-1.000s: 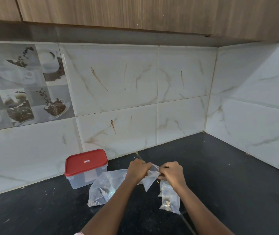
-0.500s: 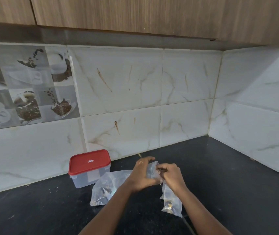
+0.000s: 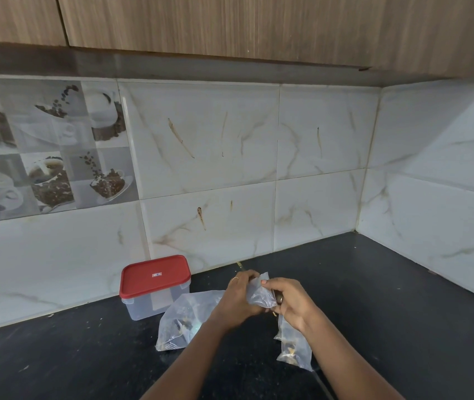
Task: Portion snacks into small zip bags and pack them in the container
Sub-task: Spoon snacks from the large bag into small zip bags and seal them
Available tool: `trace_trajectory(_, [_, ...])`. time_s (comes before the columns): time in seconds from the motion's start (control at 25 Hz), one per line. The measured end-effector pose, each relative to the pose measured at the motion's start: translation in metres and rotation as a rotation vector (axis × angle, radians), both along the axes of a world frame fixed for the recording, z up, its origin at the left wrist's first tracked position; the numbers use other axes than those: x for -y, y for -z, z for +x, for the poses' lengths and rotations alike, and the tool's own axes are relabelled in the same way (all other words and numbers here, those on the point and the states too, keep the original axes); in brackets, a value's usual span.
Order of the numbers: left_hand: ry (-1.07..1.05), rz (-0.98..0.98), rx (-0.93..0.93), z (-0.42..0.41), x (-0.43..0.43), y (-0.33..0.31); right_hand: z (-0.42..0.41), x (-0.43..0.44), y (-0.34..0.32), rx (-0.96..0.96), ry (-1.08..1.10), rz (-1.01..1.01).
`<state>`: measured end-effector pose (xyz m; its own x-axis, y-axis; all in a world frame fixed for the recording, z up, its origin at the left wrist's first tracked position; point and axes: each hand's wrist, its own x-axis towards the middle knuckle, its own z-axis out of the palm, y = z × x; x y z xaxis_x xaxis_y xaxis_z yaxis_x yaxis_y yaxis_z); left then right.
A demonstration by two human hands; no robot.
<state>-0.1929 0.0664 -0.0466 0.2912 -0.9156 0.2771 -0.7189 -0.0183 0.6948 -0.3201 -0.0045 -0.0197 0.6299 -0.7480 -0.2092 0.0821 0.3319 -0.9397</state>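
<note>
The left hand (image 3: 238,298) and right hand (image 3: 290,303) meet over the worktop (image 3: 380,313), both grasping one small zip bag (image 3: 260,294) of thin, crinkled clear plastic. The left fingers curl round its left side and the right thumb and fingers pinch its upper edge. A ring (image 3: 235,279) sits on a left finger. Just under the right wrist lies a filled zip bag (image 3: 294,349), flat and oblong, with dark and golden snack pieces at its lower end. Beside the left forearm, a large clear bag (image 3: 183,319) lies slack and wrinkled, with a few dark pieces inside. Beyond it, left of the hands, stands the container (image 3: 143,308), a translucent rounded box closed by a smooth red lid (image 3: 155,280), close to the tiled wall (image 3: 215,168). The worktop is black, speckled stone, with open surface right of the hands as far as the wall corner. Wooden cabinets (image 3: 258,24) hang overhead.
</note>
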Motion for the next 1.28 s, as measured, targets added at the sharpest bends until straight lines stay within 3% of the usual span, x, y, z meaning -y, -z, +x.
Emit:
trace_trajectory(0.12, [0.007,0.024,-0.010,0.002,-0.002,0.004,-0.003,0.001,0.001,0.038,0.034,0.063])
trace_trajectory(0.32, [0.042,0.118,-0.002,-0.001,-0.005,-0.001,-0.005,0.000,-0.001,-0.175,-0.001,-0.258])
trace_trajectory(0.76, [-0.027,-0.068,-0.128,0.001,-0.013,-0.001,-0.002,0.008,-0.005,-0.494,0.038,-0.582])
trace_trajectory(1.0, [-0.014,0.027,-0.201,0.008,-0.018,0.000,0.012,0.001,-0.013,-0.500,-0.001,-0.731])
trace_trajectory(1.12, [-0.076,-0.027,-0.199,0.014,-0.023,-0.005,0.021,-0.002,-0.020,-0.471,-0.011,-0.746])
trace_trajectory(1.2, [-0.127,-0.108,-0.208,0.019,-0.028,-0.012,0.028,-0.007,-0.026,-0.314,-0.018,-0.615])
trace_trajectory(1.28, [-0.167,-0.216,-0.333,0.026,-0.034,-0.022,0.034,-0.010,-0.026,-0.109,0.041,-0.393])
